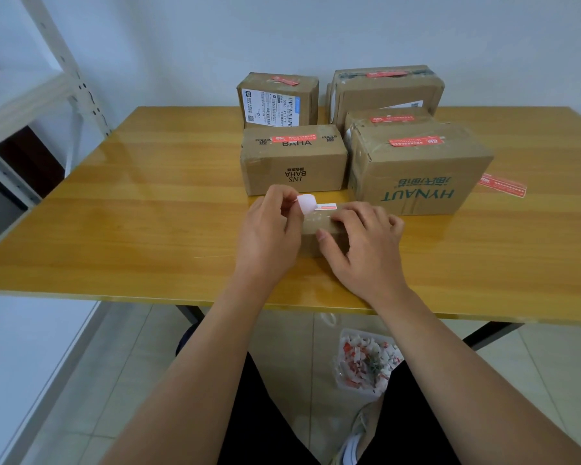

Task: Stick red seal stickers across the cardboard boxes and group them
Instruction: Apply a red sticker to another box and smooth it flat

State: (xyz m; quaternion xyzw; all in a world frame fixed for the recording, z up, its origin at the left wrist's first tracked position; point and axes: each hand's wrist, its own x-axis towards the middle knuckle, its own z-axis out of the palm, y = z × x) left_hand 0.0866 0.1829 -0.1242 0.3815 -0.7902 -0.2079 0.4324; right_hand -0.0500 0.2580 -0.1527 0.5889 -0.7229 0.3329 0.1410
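Note:
A small cardboard box lies near the table's front edge, partly hidden by both hands. My left hand pinches the curled pale end of a red seal sticker above the box's top. My right hand presses down on the box and the sticker's other end. Behind stand several sealed boxes, each with a red sticker on top: the BAHA box, the HYNAUT box, a labelled box, and a large box.
Spare red stickers lie on the wooden table to the right of the HYNAUT box. A plastic tub of sticker scraps sits on the floor under the table. White shelving stands to the left.

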